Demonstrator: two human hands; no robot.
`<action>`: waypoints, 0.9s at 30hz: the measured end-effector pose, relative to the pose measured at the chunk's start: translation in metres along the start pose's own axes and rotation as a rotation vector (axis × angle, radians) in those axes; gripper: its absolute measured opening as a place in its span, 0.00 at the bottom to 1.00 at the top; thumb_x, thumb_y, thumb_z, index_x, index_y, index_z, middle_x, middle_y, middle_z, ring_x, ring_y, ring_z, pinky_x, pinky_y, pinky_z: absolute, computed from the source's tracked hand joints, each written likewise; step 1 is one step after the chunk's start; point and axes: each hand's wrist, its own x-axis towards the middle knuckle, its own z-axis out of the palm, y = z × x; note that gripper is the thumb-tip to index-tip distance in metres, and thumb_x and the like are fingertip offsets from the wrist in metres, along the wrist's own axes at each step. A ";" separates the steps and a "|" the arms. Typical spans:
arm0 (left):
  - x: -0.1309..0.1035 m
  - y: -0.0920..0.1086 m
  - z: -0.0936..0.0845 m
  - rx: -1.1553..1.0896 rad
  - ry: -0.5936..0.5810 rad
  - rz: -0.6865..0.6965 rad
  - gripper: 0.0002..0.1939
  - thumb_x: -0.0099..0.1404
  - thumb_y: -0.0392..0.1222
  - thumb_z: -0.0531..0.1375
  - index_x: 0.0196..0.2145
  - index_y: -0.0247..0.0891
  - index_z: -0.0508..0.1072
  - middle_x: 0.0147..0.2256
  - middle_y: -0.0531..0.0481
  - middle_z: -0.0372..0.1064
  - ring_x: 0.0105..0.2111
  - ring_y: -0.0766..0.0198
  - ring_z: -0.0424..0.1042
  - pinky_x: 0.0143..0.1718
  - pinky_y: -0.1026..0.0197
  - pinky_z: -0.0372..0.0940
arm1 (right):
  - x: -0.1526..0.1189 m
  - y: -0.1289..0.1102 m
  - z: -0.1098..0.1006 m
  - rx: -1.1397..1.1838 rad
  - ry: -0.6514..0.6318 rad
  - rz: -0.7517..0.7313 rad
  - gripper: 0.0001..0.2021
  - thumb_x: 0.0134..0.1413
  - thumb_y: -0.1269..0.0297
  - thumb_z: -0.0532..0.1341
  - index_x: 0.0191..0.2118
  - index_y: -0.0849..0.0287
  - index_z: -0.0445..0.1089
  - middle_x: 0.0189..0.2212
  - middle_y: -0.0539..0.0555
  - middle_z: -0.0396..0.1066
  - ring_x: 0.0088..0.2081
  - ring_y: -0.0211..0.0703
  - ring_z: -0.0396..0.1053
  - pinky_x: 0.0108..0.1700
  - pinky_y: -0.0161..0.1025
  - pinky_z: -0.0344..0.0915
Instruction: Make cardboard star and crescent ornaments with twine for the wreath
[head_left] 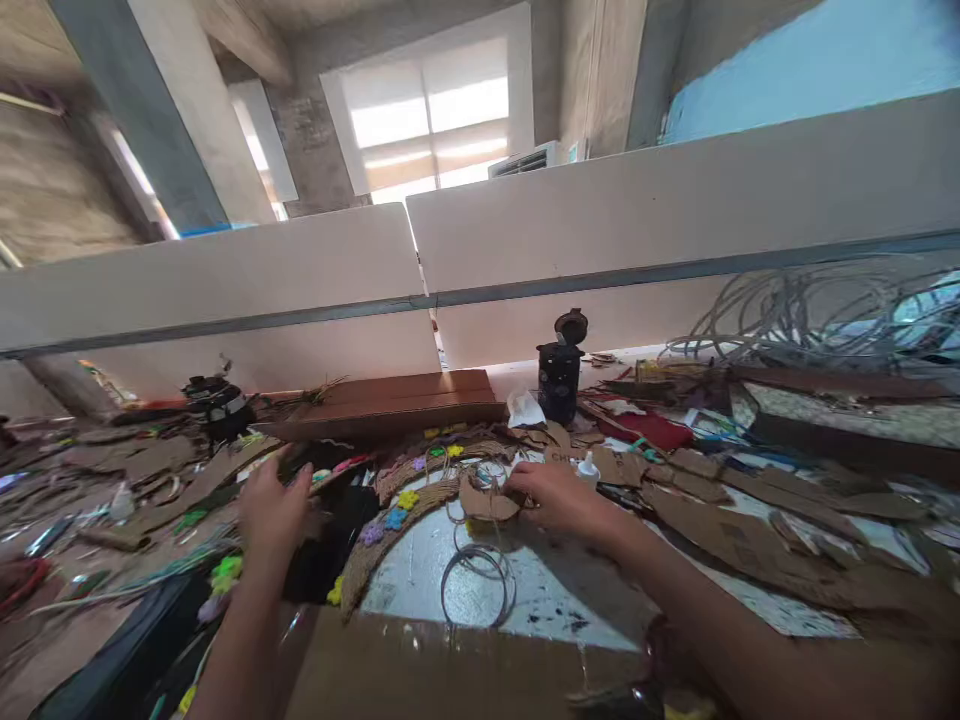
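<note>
1. White panels point(660, 190) stand behind the surface point(412, 575) across my whole view.
2. The surface is crowded with cardboard scraps, with a pale, shiny patch showing in the middle.
3. A brown cardboard sheet point(360, 670) lies along the near side, closest to me.
4. A long brown box point(397, 395) lies at the back, near the panels.
5. A curved brown band point(360, 575) with yellow, blue and purple flowers arcs between my hands; another flowered band runs just beyond it.
6. A dark canister point(559, 385) stands upright at the back, its lid raised, a crumpled white bag point(525, 408) just beside it.
7. My left hand point(271, 505) is over the dark things left of the band, its grip released, thumb and fingers parted.
8. My right hand point(553, 495) has its grip pinched on the right edge of a small cardboard piece point(487, 500), which is right of the nearer band.
9. Thin wire rings point(444, 590) lie just nearer me than that piece.
</note>
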 end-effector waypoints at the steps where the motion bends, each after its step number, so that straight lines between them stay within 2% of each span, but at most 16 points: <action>1: -0.003 0.005 0.002 -0.042 0.014 0.066 0.32 0.63 0.49 0.55 0.59 0.26 0.71 0.55 0.26 0.71 0.58 0.35 0.68 0.60 0.37 0.60 | 0.000 -0.003 -0.003 0.028 -0.023 0.005 0.16 0.37 0.77 0.67 0.37 0.57 0.80 0.39 0.57 0.73 0.46 0.59 0.65 0.47 0.45 0.54; 4: -0.015 0.024 0.009 -0.246 -0.075 0.191 0.30 0.63 0.53 0.57 0.57 0.33 0.72 0.56 0.35 0.72 0.58 0.42 0.68 0.62 0.42 0.59 | -0.002 -0.014 -0.012 0.150 -0.061 0.026 0.13 0.47 0.65 0.68 0.42 0.56 0.79 0.41 0.56 0.74 0.42 0.52 0.67 0.42 0.42 0.58; 6: -0.027 0.042 0.014 -0.472 -0.253 0.203 0.31 0.62 0.56 0.60 0.58 0.36 0.72 0.58 0.37 0.71 0.58 0.44 0.69 0.62 0.43 0.60 | -0.005 -0.021 -0.017 0.275 -0.064 0.043 0.16 0.54 0.54 0.66 0.45 0.57 0.78 0.41 0.57 0.75 0.37 0.47 0.67 0.38 0.40 0.60; 9: -0.050 0.072 0.020 -0.775 -0.577 0.166 0.33 0.60 0.58 0.65 0.58 0.39 0.72 0.61 0.38 0.69 0.59 0.45 0.69 0.61 0.46 0.62 | -0.012 -0.031 -0.021 0.442 -0.027 0.059 0.23 0.53 0.45 0.65 0.45 0.59 0.76 0.39 0.58 0.75 0.31 0.41 0.63 0.34 0.38 0.58; 12: -0.068 0.097 0.023 -0.929 -0.776 0.127 0.29 0.60 0.58 0.67 0.55 0.40 0.75 0.57 0.41 0.74 0.58 0.47 0.70 0.59 0.50 0.63 | -0.015 -0.039 -0.020 0.559 -0.042 0.070 0.24 0.51 0.42 0.66 0.40 0.61 0.77 0.34 0.58 0.76 0.28 0.39 0.61 0.31 0.37 0.55; 15: -0.075 0.111 0.028 -1.023 -0.927 0.087 0.26 0.59 0.58 0.69 0.49 0.39 0.78 0.51 0.41 0.78 0.52 0.50 0.74 0.54 0.52 0.66 | -0.016 -0.044 -0.019 0.631 -0.044 0.073 0.24 0.50 0.41 0.67 0.34 0.61 0.77 0.29 0.56 0.75 0.26 0.38 0.60 0.28 0.36 0.52; 18: -0.077 0.118 0.032 -1.083 -0.951 0.047 0.23 0.58 0.55 0.71 0.47 0.38 0.79 0.47 0.43 0.79 0.47 0.54 0.75 0.50 0.55 0.67 | -0.016 -0.049 -0.020 0.681 0.005 0.049 0.23 0.47 0.41 0.70 0.31 0.60 0.76 0.27 0.53 0.73 0.25 0.37 0.59 0.27 0.36 0.50; 21: -0.078 0.123 0.031 -1.132 -0.939 -0.002 0.23 0.60 0.52 0.70 0.50 0.39 0.78 0.48 0.44 0.79 0.47 0.56 0.75 0.51 0.57 0.65 | -0.015 -0.050 -0.025 0.713 0.054 0.020 0.23 0.46 0.42 0.72 0.29 0.60 0.76 0.26 0.52 0.71 0.26 0.36 0.56 0.28 0.36 0.49; 25: -0.084 0.129 0.028 -1.166 -0.952 -0.053 0.23 0.64 0.55 0.67 0.52 0.42 0.77 0.52 0.46 0.77 0.52 0.55 0.72 0.55 0.57 0.62 | -0.016 -0.044 -0.033 0.751 0.123 0.005 0.23 0.45 0.42 0.74 0.33 0.61 0.78 0.27 0.52 0.72 0.26 0.37 0.57 0.28 0.36 0.50; 27: -0.087 0.130 0.029 -1.165 -0.954 -0.034 0.21 0.64 0.57 0.66 0.48 0.41 0.79 0.45 0.47 0.78 0.47 0.59 0.73 0.51 0.60 0.63 | -0.015 -0.040 -0.037 0.777 0.158 0.006 0.22 0.48 0.43 0.73 0.37 0.60 0.79 0.30 0.53 0.74 0.29 0.40 0.62 0.30 0.37 0.54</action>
